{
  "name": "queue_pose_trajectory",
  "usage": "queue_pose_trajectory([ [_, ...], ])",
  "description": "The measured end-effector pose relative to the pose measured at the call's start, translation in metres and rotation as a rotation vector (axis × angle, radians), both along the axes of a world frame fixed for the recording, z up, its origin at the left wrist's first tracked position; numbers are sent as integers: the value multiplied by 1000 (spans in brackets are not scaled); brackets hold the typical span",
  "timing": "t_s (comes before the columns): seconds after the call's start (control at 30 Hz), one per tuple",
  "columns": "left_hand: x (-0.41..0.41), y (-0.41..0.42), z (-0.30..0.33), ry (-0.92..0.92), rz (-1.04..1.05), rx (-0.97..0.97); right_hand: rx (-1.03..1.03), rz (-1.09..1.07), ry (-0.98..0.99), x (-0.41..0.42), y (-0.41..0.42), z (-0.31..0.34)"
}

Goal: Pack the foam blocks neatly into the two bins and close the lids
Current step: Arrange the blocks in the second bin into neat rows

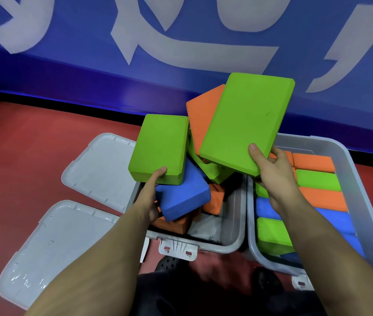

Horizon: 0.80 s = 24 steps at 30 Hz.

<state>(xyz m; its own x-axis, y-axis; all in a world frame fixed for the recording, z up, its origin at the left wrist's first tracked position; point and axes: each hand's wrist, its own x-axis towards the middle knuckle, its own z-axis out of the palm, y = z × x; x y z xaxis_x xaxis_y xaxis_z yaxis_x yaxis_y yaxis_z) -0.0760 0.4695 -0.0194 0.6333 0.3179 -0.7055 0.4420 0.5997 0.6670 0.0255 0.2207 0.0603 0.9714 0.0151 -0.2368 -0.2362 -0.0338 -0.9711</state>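
Green foam block (159, 148) pinched at its near edge by left hand (152, 197), above the left bin (233, 233) of jumbled blocks. Right hand (272, 176) grips a bigger green block (247, 122), thumb on top, over the bins' shared edge. Right bin (350, 179) holds neat rows. Two grey lids (51, 242) lie on the red floor (21, 144), left.

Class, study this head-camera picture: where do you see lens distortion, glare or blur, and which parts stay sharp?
Head view: the wide lens bows the blue banner and its bottom edge; soft glare sits on the nearer grey lid; the dark shoes at the bottom are smeared; the green block in the right hand and the smaller green block at the left hand stay crisp.
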Motion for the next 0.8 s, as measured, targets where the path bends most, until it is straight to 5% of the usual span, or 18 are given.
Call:
queue_pose_trajectory([
  [0.27, -3, 7, 7, -39, -40, 78, -24, 16, -34, 3, 1, -4],
  [0.53, -8, 26, -4, 38, 1, 397, -23, 43, -48, 4, 1, -7],
  [0.8, -9, 22, -13, 57, 69, 372, -30, 49, -49, 5, 0, -9],
])
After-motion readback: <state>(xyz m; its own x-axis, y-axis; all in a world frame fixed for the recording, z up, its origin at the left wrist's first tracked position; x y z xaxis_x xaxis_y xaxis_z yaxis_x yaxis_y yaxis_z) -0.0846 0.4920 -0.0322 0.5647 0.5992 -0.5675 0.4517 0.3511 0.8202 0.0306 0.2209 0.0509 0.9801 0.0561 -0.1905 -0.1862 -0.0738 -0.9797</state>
